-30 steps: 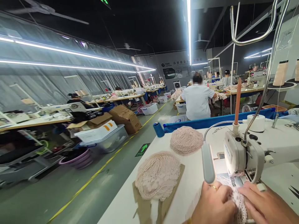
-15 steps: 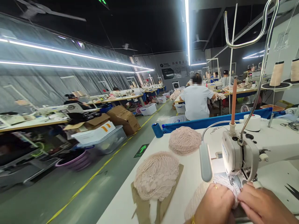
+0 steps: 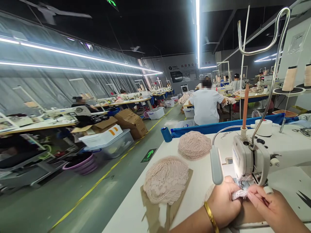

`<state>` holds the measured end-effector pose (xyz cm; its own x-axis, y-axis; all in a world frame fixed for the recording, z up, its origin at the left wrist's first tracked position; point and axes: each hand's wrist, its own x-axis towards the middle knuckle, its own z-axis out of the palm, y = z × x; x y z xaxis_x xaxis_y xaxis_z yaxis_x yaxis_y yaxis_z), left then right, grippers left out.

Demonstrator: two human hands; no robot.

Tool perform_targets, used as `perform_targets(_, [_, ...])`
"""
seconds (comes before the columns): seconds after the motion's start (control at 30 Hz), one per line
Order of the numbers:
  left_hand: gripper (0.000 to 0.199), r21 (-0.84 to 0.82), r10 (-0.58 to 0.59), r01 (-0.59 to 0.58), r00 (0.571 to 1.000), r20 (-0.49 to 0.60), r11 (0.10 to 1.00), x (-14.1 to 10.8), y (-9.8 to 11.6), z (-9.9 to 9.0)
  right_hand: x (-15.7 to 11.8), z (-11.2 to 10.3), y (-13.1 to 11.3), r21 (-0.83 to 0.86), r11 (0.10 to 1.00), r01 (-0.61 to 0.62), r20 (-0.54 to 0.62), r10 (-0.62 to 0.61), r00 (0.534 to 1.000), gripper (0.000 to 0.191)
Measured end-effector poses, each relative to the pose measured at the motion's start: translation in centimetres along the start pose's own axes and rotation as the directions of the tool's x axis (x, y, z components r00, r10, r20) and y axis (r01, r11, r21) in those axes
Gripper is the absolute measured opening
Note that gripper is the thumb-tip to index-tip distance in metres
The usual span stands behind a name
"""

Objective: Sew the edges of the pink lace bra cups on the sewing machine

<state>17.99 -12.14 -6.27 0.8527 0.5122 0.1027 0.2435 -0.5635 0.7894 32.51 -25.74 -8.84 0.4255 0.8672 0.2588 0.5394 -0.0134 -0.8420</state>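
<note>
A white sewing machine point(image 3: 245, 158) stands on the white table at the right, its needle area lit. Just in front of the needle, a narrow piece of pale lace point(image 3: 239, 194) is stretched between my two hands. My left hand point(image 3: 224, 202), with a gold bangle at the wrist, pinches the lace's left end. The fingertips of my right hand point(image 3: 263, 200) grip its right end. More pale fabric shows partly behind my left hand. To the left, one lace pile point(image 3: 167, 181) lies on brown cardboard point(image 3: 181, 194), and another lace pile point(image 3: 194, 145) lies farther back.
Black scissors point(image 3: 303, 198) lie at the right edge. A blue thread cone point(image 3: 166, 134) stands at the table's far left corner, beside a blue cloth point(image 3: 189, 130). A lamp point(image 3: 216, 165) hangs left of the machine head. A person in white point(image 3: 205, 108) sits beyond the table.
Both hands have shifted at the needle, and the lace is now held up in a narrow strip nearer me. The bangle has come into fuller view. The camera view has shifted slightly.
</note>
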Motion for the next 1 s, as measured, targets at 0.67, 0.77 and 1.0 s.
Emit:
perform_targets(0.67, [0.010,0.488,0.693,-0.614,0.720,0.025,0.620,-2.3,-5.3,1.9,0.5,-3.6,1.2,-0.435,0.652,0.620,0.543,-0.359,0.759,0.024])
perform_targets(0.77, [0.004,0.531,0.735,-0.614,0.677,-0.024,0.583,-2.5,-5.5,2.0,0.4,-3.6,1.4,-0.451,0.634,0.628,0.544,-0.363,0.757,0.023])
perform_targets(1.0, [0.022,0.595,0.764,-0.600,0.644,-0.036,0.534,-1.7,-4.0,1.4,0.6,-3.8,1.1,-0.445,0.653,0.612,0.448,-0.429,0.784,0.022])
